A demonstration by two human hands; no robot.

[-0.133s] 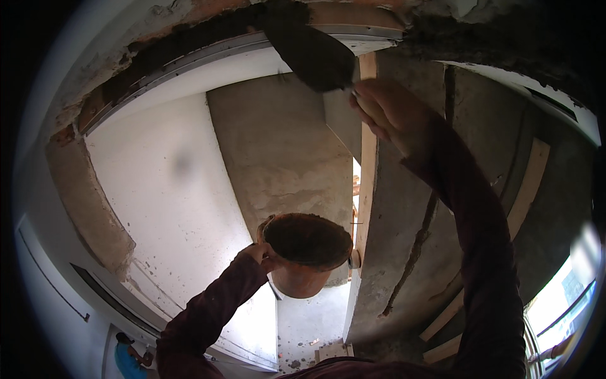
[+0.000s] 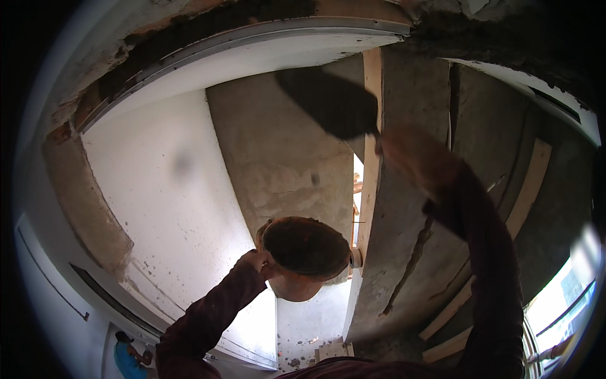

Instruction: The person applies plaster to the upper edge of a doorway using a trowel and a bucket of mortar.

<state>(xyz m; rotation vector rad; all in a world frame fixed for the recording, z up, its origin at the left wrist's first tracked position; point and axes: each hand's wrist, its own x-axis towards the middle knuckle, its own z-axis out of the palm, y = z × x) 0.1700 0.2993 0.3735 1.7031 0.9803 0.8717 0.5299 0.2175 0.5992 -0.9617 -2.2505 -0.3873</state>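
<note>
My left hand grips the left rim of an orange-brown bucket, which is tilted so that its mouth shows. Dark, wet-looking mortar covers the inside of the bucket. Higher up and to the right, my right hand, blurred by motion, is closed on the handle of a trowel. The trowel's dark, broad blade points up and left, above the bucket and below the top of the opening. Whether mortar lies on the blade is too dark to tell.
A grey metal strip runs under a rough, partly dark-coated lintel. A wooden post stands beside the cracked grey wall on the right. At lower left is a person in blue. Small debris dots the floor.
My right hand has brought the trowel down and to the right, away from the lintel. The bucket tips slightly more toward me, still in my left hand.
</note>
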